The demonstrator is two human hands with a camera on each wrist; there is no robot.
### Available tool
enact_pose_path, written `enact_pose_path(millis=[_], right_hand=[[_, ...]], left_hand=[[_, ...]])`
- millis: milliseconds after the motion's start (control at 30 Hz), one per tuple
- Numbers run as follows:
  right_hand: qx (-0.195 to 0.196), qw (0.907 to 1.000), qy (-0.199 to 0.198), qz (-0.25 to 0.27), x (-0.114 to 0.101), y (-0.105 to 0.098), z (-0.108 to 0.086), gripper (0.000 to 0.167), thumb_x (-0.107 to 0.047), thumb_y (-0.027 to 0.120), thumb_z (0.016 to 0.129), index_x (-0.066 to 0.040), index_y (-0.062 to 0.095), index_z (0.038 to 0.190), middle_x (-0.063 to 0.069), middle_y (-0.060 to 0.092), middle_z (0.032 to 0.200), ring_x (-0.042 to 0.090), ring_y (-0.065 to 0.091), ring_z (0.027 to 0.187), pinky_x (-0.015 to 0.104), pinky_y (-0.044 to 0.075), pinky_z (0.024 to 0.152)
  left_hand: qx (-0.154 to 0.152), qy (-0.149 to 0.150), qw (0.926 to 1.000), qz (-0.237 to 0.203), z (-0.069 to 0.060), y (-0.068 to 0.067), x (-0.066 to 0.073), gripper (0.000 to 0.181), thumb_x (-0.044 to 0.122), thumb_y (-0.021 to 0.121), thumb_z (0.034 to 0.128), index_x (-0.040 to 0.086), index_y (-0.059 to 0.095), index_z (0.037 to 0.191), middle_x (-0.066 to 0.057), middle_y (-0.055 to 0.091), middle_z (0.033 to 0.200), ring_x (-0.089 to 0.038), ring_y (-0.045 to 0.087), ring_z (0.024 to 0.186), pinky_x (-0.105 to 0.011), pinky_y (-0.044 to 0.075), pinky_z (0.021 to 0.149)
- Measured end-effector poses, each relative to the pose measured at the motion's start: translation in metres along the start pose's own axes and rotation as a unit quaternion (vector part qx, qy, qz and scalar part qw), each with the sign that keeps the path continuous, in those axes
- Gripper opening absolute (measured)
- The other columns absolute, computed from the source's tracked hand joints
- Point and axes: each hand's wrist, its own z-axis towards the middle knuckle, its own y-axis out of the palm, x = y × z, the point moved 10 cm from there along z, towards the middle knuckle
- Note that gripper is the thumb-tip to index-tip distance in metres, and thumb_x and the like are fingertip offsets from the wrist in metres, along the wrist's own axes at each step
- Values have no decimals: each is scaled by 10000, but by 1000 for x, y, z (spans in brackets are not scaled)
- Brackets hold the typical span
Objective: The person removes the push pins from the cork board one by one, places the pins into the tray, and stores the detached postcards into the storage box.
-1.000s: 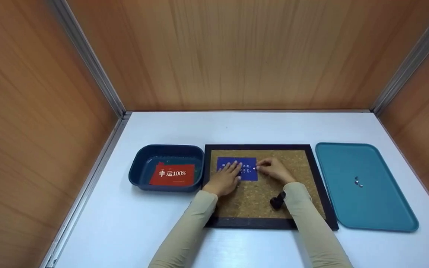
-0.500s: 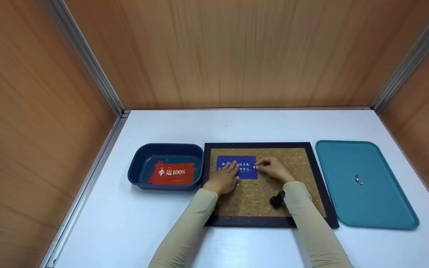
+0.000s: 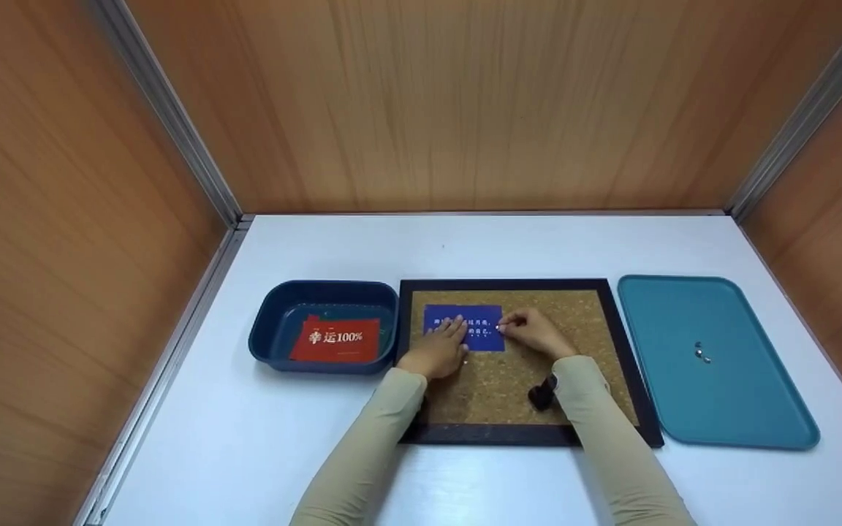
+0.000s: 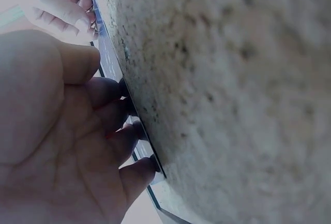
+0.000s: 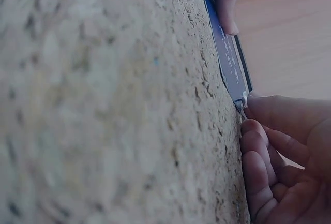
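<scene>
A blue card (image 3: 484,330) with white writing lies on the cork board (image 3: 498,394), towards its upper left. My left hand (image 3: 437,353) rests on the card with fingers spread, covering part of the writing. In the left wrist view its fingertips press on the card (image 4: 109,53). At the card's right edge, my right hand (image 3: 538,332) pinches a small shiny thumbtack (image 5: 244,99) at its thumb tip. How deep the tack's point sits is hidden. A tiny bright spot shows on the cork beside the left hand, too small to identify.
Left of the board stands a dark blue bin (image 3: 275,358) with red cards (image 3: 344,342) inside. A teal tray (image 3: 728,409) on the right carries a few small silvery pieces (image 3: 700,353). Something black (image 3: 540,395) sits by the right wrist.
My left hand has drawn back slightly, uncovering more of the card's writing and a bright speck on the cork. The right hand stays at the card's right edge. The view shifted a little.
</scene>
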Motion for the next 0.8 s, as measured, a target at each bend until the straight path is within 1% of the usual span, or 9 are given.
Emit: enact_pose_path(millis=[100,333,367,500,567,800], right_hand=[[13,10000,66,9,1,1,1,181,-164,651,912,-23,710,1009,67,673,930,139,546,803,232,443,701],[55,9995,-278,-148,-9,-1,2,134,-128,643,914,-12,711,912,61,669,838,117,549,737,244,454,664],[68,9995,-274,-129,-10,-1,2,129,-124,648,911,-12,711,899,53,665,823,113,543,725,240,450,655],[101,9993,-310,-167,-12,-2,1,131,-115,658,902,1,716,889,50,665,805,103,530,702,227,439,638],[116,9991,-353,-182,-12,-2,1,134,-114,661,899,8,717,889,56,669,807,103,528,697,227,438,634],[73,9989,-382,-259,-14,0,-1,141,-116,648,908,8,706,873,35,646,780,109,504,678,235,421,627]], left_hand=[[-39,-4,10000,-48,0,0,0,516,305,293,1059,131,222,1539,-14,151,1616,-229,139,1494,-414,169,1219],[-13,-15,10000,-57,1,-1,0,514,301,308,1057,125,236,1535,-12,161,1615,-221,149,1493,-431,186,1214],[-19,-28,10000,-57,1,-1,-1,515,301,307,1057,126,234,1536,-9,159,1615,-218,147,1493,-429,182,1215],[-78,-81,9999,-125,2,0,-1,516,304,299,1058,133,222,1539,0,144,1616,-207,134,1495,-418,166,1220],[-42,-50,9999,-135,1,-1,0,515,296,311,1056,126,235,1536,-12,160,1614,-218,150,1493,-423,179,1217],[-39,-31,9999,-125,0,-1,0,523,313,300,1058,126,218,1540,-13,147,1615,-222,135,1494,-425,171,1218]])
